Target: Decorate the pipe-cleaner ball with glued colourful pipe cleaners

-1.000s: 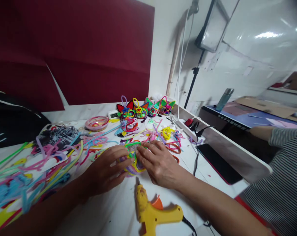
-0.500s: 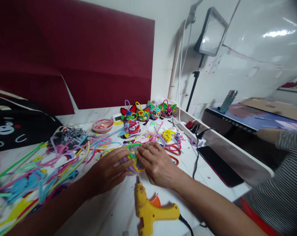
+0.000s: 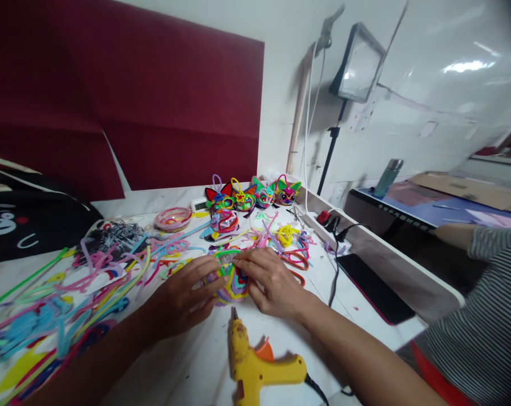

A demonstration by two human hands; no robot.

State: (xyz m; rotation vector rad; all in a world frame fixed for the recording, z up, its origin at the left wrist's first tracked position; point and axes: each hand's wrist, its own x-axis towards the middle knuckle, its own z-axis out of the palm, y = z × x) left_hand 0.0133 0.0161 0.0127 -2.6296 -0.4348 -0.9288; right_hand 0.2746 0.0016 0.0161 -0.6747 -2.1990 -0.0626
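Between my two hands is a rounded craft piece (image 3: 237,283) covered in green, yellow, purple, red and blue fuzzy strips. My left hand (image 3: 188,293) grips its left side with curved fingers. On its upper right side lie the fingers of my right hand (image 3: 272,282), closed around the edge, the thumb lower down. A yellow glue gun (image 3: 255,363) with an orange trigger lies just below, its nozzle pointing up at the piece. Behind stand several finished pieces with ears and loops, among them a pink and green one (image 3: 286,193).
Loose fuzzy strips (image 3: 90,282) cover the table's left side. A pink ring bundle (image 3: 173,219) sits at the back. To the right are a black phone (image 3: 376,287), a power strip (image 3: 329,231) and a person in a striped sleeve (image 3: 488,304).
More of the piece's striped front shows between my hands, as my right fingers have shifted slightly. The whole view has moved a little.
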